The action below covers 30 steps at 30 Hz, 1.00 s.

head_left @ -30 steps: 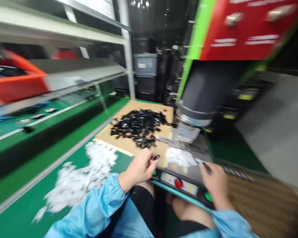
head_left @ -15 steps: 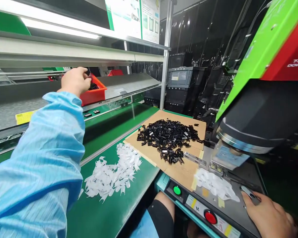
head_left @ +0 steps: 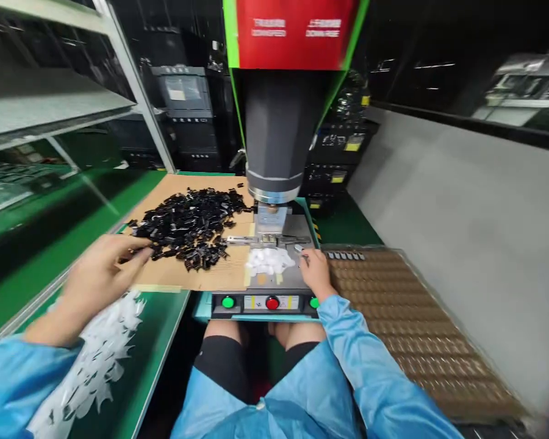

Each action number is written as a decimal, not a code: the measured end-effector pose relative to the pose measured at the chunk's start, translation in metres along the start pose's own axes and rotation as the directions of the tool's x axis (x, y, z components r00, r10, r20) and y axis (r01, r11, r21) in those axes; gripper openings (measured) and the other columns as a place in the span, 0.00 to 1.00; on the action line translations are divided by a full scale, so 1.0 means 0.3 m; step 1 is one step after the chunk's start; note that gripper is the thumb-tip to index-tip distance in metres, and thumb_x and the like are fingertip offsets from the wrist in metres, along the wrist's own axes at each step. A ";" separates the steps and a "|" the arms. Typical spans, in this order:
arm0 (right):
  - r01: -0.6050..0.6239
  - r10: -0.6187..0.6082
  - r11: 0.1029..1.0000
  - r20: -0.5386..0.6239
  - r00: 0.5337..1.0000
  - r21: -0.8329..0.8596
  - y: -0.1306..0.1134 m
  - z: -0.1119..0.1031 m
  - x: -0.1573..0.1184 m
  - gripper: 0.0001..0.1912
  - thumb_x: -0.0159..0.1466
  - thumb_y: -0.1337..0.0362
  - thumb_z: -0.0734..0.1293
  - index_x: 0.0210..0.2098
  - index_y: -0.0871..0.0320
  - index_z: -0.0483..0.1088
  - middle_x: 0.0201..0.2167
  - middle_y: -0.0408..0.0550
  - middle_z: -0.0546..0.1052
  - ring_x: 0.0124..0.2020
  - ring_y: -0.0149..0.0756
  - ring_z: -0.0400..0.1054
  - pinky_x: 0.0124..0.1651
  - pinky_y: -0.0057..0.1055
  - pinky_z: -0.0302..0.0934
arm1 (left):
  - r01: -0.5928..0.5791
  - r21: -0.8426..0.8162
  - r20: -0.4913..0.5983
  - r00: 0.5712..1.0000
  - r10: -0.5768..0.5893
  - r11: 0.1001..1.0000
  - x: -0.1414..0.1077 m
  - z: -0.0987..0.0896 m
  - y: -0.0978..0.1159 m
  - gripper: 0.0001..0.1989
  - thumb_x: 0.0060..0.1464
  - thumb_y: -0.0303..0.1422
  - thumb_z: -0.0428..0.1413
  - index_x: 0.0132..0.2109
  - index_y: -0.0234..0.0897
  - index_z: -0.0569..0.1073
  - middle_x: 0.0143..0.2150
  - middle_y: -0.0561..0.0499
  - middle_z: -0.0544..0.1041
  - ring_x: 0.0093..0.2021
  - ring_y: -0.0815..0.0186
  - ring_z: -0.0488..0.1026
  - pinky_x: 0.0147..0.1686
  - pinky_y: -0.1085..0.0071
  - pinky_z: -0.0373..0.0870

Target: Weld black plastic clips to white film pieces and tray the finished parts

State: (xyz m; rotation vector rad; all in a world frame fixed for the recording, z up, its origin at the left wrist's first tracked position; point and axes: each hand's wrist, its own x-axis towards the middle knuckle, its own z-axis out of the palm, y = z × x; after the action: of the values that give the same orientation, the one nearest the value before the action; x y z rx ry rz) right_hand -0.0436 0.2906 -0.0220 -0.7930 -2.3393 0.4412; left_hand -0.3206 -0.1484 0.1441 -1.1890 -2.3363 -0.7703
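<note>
My left hand (head_left: 100, 274) hovers by the left edge of a heap of small black plastic parts (head_left: 190, 222). Its thumb and fingers are closed in a pinch; a dark bit shows near the tips, too blurred to name. Below that arm lies a pile of white plastic pieces (head_left: 103, 353), partly covered by the hand and sleeve. My right hand (head_left: 317, 269) rests at the right side of the machine's bed, closed on a small silvery metal tool (head_left: 300, 249). Left of it is a smaller pile of white pieces (head_left: 269, 261), in front of a metal fixture (head_left: 269, 239).
The machine's dark head (head_left: 274, 128) stands over the fixture. A red button (head_left: 272, 303) and green buttons (head_left: 227, 302) line the front panel. At right lies a brown compartment tray (head_left: 407, 323) with several small grey parts in its far row. Stacked crates (head_left: 187, 100) stand behind.
The view has swung right to face the machine. My left hand has come from the red bin on the shelf down to the black heap. My right hand still holds the metal tool.
</note>
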 end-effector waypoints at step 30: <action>-0.005 -0.001 0.972 0.025 1.000 0.233 -0.023 -0.020 -0.106 0.11 0.75 0.58 0.63 0.46 0.54 0.75 0.37 0.47 0.80 0.38 0.41 0.74 0.44 0.33 0.64 | -0.511 -0.367 0.341 0.703 0.624 0.777 0.029 0.807 0.531 0.10 0.70 0.31 0.54 0.44 0.39 0.81 0.39 0.40 0.78 0.43 0.51 0.76 0.48 0.53 0.74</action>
State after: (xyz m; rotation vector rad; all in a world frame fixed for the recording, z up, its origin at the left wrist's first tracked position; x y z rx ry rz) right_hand -0.0228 0.2657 -0.0286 -0.6806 -2.2566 0.7157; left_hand -0.2191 0.0878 0.0099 -2.2768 -1.9942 -0.6029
